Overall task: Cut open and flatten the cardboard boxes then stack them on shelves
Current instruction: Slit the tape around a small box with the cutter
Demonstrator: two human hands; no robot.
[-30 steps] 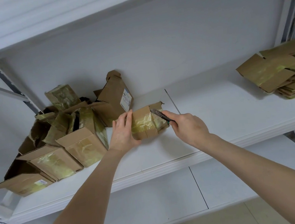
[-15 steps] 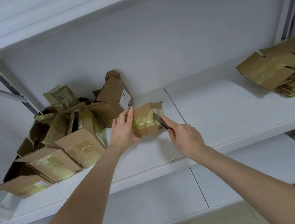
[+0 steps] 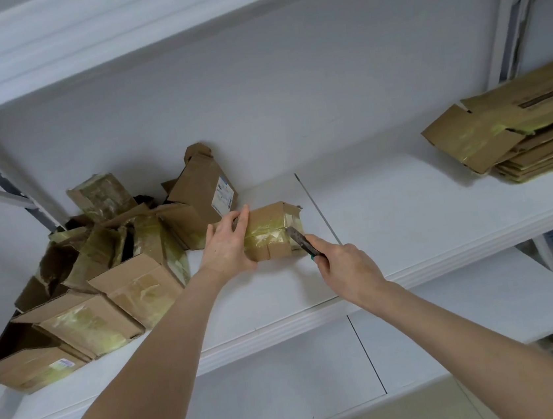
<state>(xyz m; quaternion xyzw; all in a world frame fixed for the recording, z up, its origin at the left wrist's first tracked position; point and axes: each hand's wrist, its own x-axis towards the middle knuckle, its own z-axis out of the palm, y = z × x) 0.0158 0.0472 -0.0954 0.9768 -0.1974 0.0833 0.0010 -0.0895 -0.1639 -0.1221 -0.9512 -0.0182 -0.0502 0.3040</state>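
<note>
Cardboard box [image 3: 271, 232], small and wrapped in yellowed tape [image 3: 266, 235], lies on its side near the middle of the white shelf [image 3: 408, 225]. The left hand [image 3: 229, 245] has its grip clamped on the box's left end, fingers over the top and thumb low on the near face, pinning it down. The right hand [image 3: 347, 268] has its grip closed round the handle of a cutter [image 3: 301, 241], whose blade meets the taped right-hand end of the box, low at the near corner. I judge this to be the slitting of that end's tape, with flattening and stacking of this box not yet done.

Just beside the left hand sits a heap of uncut boxes [image 3: 132, 287], tumbled against each other. Well apart, at the far right of the same shelf, lies the flattened stack [image 3: 519, 143].

Several things could go wrong from here:
- The tape looks thick and layered, so the blade may snag and then jump free.
- The box is light and held at one end only, so a hard pull could twist it or skid it along the smooth shelf.
- A cut running leftward along the near face would head for the left thumb.
- Too deep a stroke would slice a panel rather than the tape, leaving a ragged sheet that stacks badly.
</note>
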